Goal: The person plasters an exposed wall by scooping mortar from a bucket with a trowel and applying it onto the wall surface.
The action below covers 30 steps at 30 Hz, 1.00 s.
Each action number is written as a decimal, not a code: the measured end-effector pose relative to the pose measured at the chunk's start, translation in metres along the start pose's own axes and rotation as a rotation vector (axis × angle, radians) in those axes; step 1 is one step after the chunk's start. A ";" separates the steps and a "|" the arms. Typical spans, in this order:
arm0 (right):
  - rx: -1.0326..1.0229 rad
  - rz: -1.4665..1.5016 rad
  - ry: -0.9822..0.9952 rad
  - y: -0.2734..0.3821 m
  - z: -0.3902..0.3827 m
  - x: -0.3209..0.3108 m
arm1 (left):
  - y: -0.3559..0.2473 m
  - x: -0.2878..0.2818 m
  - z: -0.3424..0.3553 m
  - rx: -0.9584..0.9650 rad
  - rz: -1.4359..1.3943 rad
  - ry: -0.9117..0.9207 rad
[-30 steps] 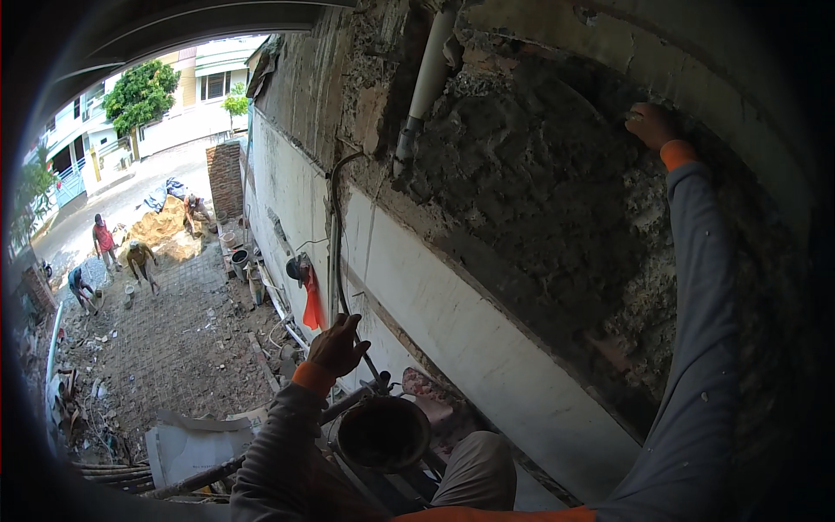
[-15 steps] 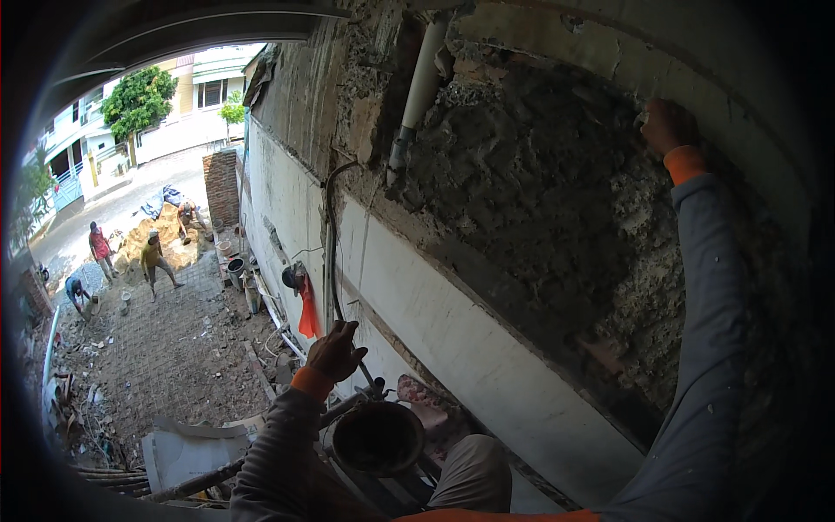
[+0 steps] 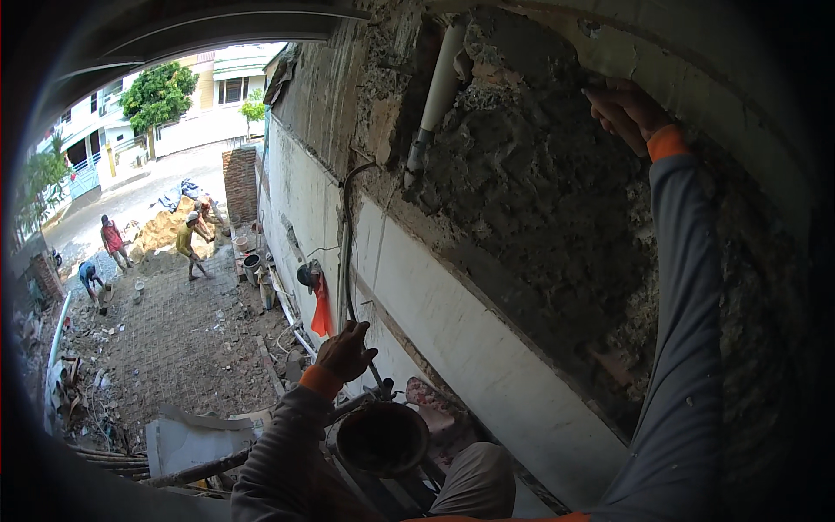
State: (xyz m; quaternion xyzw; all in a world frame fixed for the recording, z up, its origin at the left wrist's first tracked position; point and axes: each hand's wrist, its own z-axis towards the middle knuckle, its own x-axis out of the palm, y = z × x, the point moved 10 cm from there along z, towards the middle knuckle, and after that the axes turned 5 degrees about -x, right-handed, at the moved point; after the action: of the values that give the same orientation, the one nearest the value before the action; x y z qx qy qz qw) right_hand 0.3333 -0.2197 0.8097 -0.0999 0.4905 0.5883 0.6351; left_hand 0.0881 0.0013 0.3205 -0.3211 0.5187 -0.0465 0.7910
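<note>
High on the wall at the right, my right hand (image 3: 628, 109) is closed against wet grey mortar (image 3: 539, 165) near its upper edge. Whatever lies in those fingers is dark and cannot be made out. Lower and left of centre, my left hand (image 3: 342, 355) is wrapped round the top of a thin metal bar (image 3: 377, 376). Just below it sits a dark round bucket (image 3: 424, 432), its contents in deep shadow. Rough, uncoated wall (image 3: 639, 331) shows beside my right forearm.
A white pipe (image 3: 442, 78) runs down the wall beside the mortar, and a dark cable (image 3: 349, 217) hangs below. An orange cloth (image 3: 322, 309) hangs at the wall. Far below, several people work near a sand heap (image 3: 165, 228). Poles (image 3: 200, 470) lie at lower left.
My right hand has moved left and slightly up along the mortar, fingers now pointing left. My left hand stays on the bar. The whole view has shifted a little.
</note>
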 end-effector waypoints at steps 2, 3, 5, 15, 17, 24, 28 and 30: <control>0.213 -0.296 0.015 -0.033 0.022 -0.014 | -0.005 -0.003 0.000 -0.001 -0.005 0.000; 0.218 -0.297 0.013 -0.057 0.029 -0.025 | -0.008 -0.003 -0.001 0.015 -0.013 0.003; -0.009 -0.704 -0.587 -0.065 0.019 -0.105 | -0.014 -0.002 0.001 0.107 0.004 -0.054; -0.118 -0.437 -0.086 -0.084 -0.156 0.078 | 0.006 -0.002 -0.012 0.033 0.022 -0.024; -0.103 -0.286 0.173 -0.096 -0.204 0.159 | 0.005 0.000 -0.007 0.035 0.020 -0.019; -0.152 -0.359 1.038 -0.180 -0.414 0.449 | -0.002 -0.004 -0.009 0.037 0.014 -0.020; -0.173 -0.425 0.991 -0.159 -0.436 0.526 | -0.003 -0.008 -0.017 -0.007 0.014 0.015; -0.192 -0.476 0.925 -0.176 -0.450 0.577 | -0.006 -0.007 -0.021 -0.030 0.040 0.043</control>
State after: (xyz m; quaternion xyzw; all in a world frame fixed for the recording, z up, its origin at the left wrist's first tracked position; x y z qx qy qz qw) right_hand 0.1550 -0.2125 0.0784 -0.5153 0.6271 0.3646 0.4564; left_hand 0.0682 -0.0103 0.3239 -0.3216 0.5427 -0.0298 0.7753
